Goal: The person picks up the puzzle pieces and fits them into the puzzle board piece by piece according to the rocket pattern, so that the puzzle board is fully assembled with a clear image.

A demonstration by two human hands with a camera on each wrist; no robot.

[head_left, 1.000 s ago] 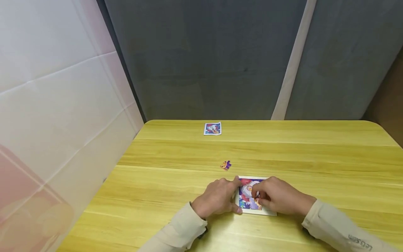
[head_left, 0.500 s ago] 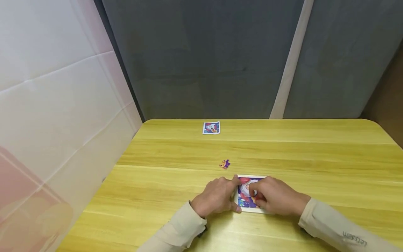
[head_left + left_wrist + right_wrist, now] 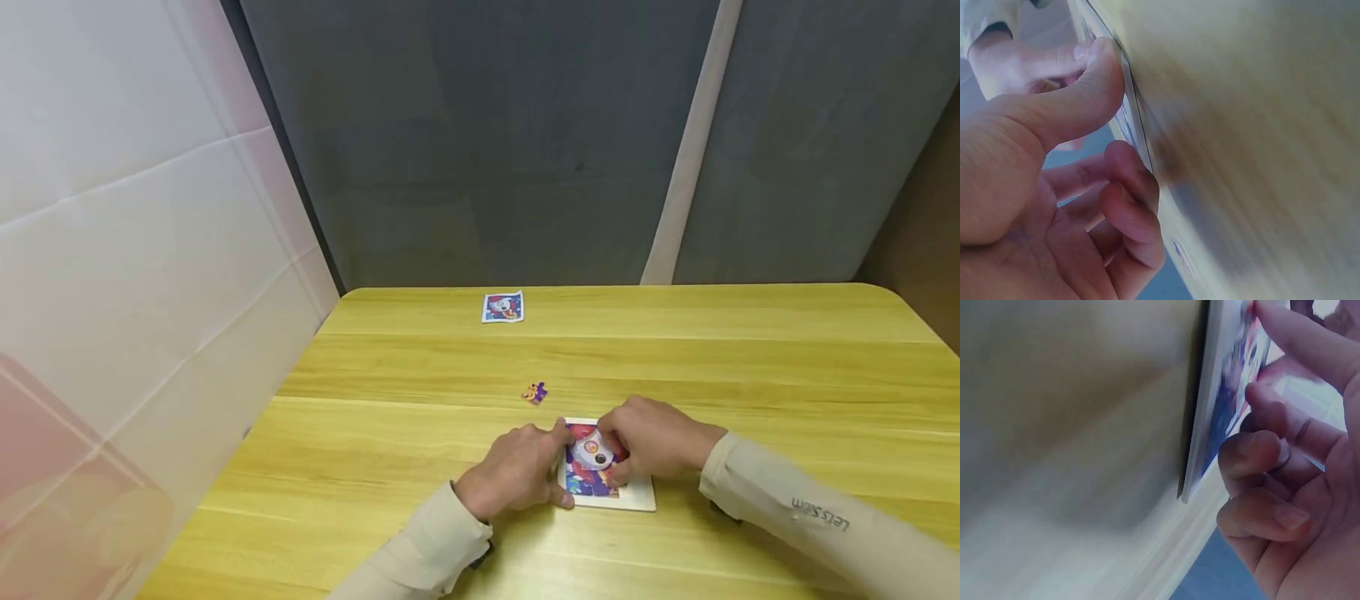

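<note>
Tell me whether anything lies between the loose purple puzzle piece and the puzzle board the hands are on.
Nothing visible does. The loose piece lies on bare table just beyond the puzzle board, apart from both hands.

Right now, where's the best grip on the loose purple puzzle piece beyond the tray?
Probably pinch the loose piece across its outer edges, coming straight down from above: it lies flat on the table, apart from the puzzle tray, with bare wood all around.
</note>
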